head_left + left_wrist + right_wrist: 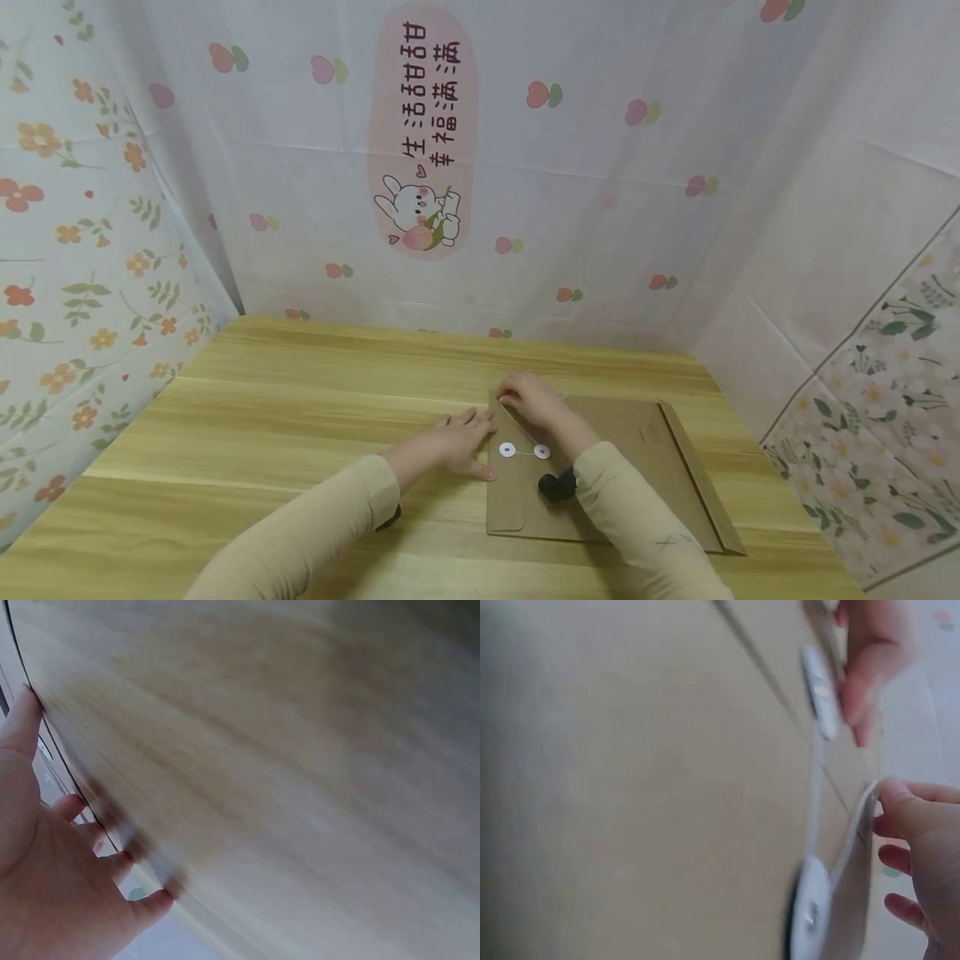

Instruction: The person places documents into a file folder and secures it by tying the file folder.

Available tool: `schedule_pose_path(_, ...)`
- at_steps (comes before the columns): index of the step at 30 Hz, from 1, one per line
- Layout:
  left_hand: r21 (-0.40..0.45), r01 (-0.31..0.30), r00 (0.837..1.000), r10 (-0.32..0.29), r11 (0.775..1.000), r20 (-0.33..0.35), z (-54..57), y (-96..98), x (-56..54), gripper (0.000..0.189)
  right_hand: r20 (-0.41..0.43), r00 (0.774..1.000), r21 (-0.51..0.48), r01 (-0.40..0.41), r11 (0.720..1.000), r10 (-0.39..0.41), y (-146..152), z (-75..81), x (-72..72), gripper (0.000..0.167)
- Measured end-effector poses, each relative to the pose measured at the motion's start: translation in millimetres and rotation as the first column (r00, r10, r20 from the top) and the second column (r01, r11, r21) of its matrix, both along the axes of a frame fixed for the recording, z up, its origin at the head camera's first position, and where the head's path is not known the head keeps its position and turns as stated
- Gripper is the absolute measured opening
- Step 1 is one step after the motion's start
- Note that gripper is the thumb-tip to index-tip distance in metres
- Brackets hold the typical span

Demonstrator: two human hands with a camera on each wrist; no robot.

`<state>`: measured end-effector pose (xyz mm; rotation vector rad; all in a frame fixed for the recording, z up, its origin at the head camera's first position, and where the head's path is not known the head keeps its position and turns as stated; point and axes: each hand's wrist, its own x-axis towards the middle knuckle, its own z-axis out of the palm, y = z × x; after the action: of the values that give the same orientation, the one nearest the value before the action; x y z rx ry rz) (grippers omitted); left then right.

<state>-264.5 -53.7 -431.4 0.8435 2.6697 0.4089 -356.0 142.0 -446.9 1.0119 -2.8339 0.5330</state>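
A brown kraft-paper document envelope (622,467) lies flat on the table, its flap edge toward the left. Two white button discs sit on it, a left disc (507,450) by the flap and a right disc (542,452), with white string (815,795) running between them. My right hand (531,400) pinches the string between thumb and fingertips above the discs, near the far left corner of the envelope. My left hand (463,442) is spread at the envelope's left edge, fingers extended, its thumb and fingertips at that edge in the left wrist view.
The wood-grain table (300,400) extends left of the envelope. Behind it hangs a white curtain (600,208) with a rabbit print, with floral cloths at both sides. A dark wrist camera (557,486) shows below the right sleeve.
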Motion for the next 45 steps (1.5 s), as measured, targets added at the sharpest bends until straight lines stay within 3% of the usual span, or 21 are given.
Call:
schedule_pose_path(4, 0.006, 0.006, 1.000, -0.006, 1.000, -0.011, 1.0, 0.5, 1.2, 0.081, 0.045, 0.999, 0.030, -0.033, 0.999, 0.032, 14.8, 6.4, -3.1, 0.019)
schedule_pose_path(10, -0.003, 0.005, 1.000, -0.005, 1.000, -0.015, -0.6, 1.8, 0.5, 0.082, 0.145, 0.989, 0.162, -0.012, 0.987, -0.011, 34.5, 10.6, -3.4, 0.040)
schedule_pose_path(15, -0.007, 0.011, 1.000, -0.011, 1.000, -0.014, -1.5, 3.1, -0.3, 0.083, 0.227, 0.973, 0.182, 0.006, 0.983, -0.048, 40.6, 9.9, -1.3, 0.048)
schedule_pose_path(24, -0.039, 0.038, 0.999, -0.040, 0.998, -0.032, 4.7, 0.7, -4.4, 0.081, 0.276, 0.958, 0.177, 0.029, 0.984, -0.078, 38.8, 8.9, -0.4, 0.046)
schedule_pose_path(34, -0.088, 0.087, 0.984, -0.100, 0.992, -0.150, 5.2, 2.6, -22.9, 0.078, 0.321, 0.941, 0.164, 0.058, 0.985, -0.109, 36.7, 8.5, 1.4, 0.045)
schedule_pose_path(38, -0.077, 0.133, 0.980, -0.143, 0.988, -0.141, 2.4, 2.6, -30.7, 0.078, 0.322, 0.939, 0.119, 0.088, 0.989, -0.123, 34.1, 7.9, 1.7, 0.043)
schedule_pose_path(45, -0.072, 0.194, 0.977, -0.200, 0.978, -0.081, 6.7, 2.0, -42.9, 0.079, 0.325, 0.936, 0.088, 0.111, 0.990, -0.134, 32.5, 6.8, -0.8, 0.042)
